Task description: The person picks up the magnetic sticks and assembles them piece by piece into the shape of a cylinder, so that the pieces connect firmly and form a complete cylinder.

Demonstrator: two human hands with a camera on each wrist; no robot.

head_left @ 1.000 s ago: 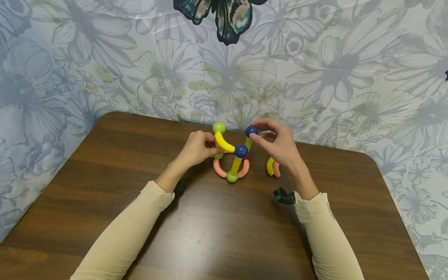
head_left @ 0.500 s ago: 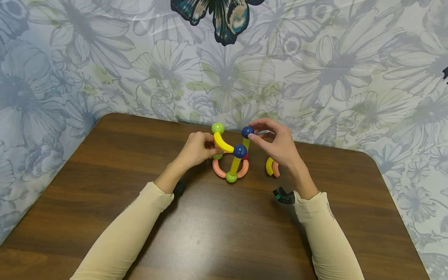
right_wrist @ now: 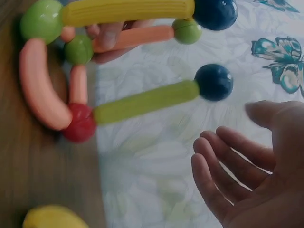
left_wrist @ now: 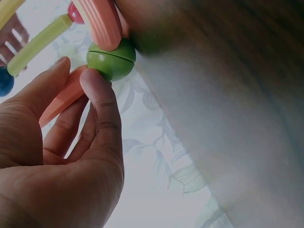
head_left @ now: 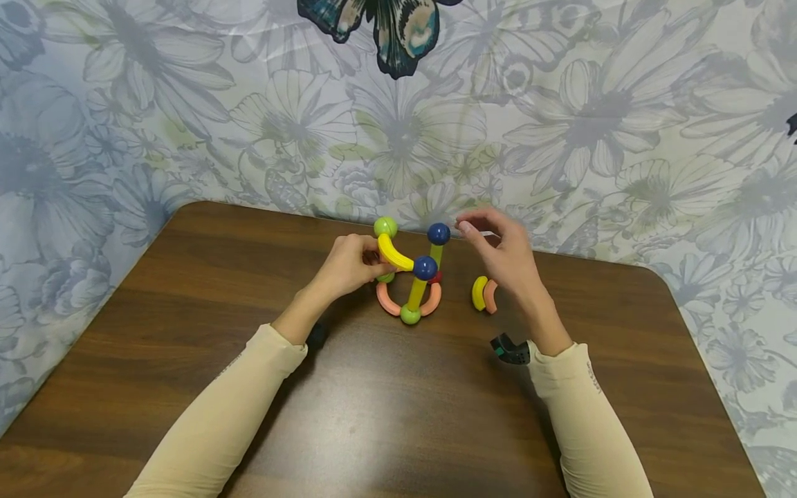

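Observation:
A toy frame of rods and balls stands on the table, its base a ring of curved salmon pieces (head_left: pixel 388 302) joined by balls, one of them red (right_wrist: pixel 79 123). My left hand (head_left: pixel 345 266) pinches an upright salmon rod (left_wrist: pixel 64 97) between thumb and fingers, just above a green ball (left_wrist: pixel 111 59). A curved yellow piece (head_left: pixel 394 254) links the top green ball (head_left: pixel 385 226) to the near blue ball (head_left: pixel 425 268). The far blue ball (head_left: pixel 438 234) tops a yellow-green rod (right_wrist: pixel 147 102). Apart from that ball, my right hand (head_left: pixel 504 249) holds nothing, fingers loosely bent.
A loose curved yellow piece (head_left: pixel 479 293) and a loose curved salmon piece (head_left: pixel 490 297) lie side by side, right of the frame. The brown table (head_left: pixel 373 415) ends at a flower-patterned wall (head_left: pixel 299 138) close behind the frame.
My right hand has let go of the far blue ball and drawn off to the right. That ball and its rod shifted slightly left beforehand. The left hand keeps its grip.

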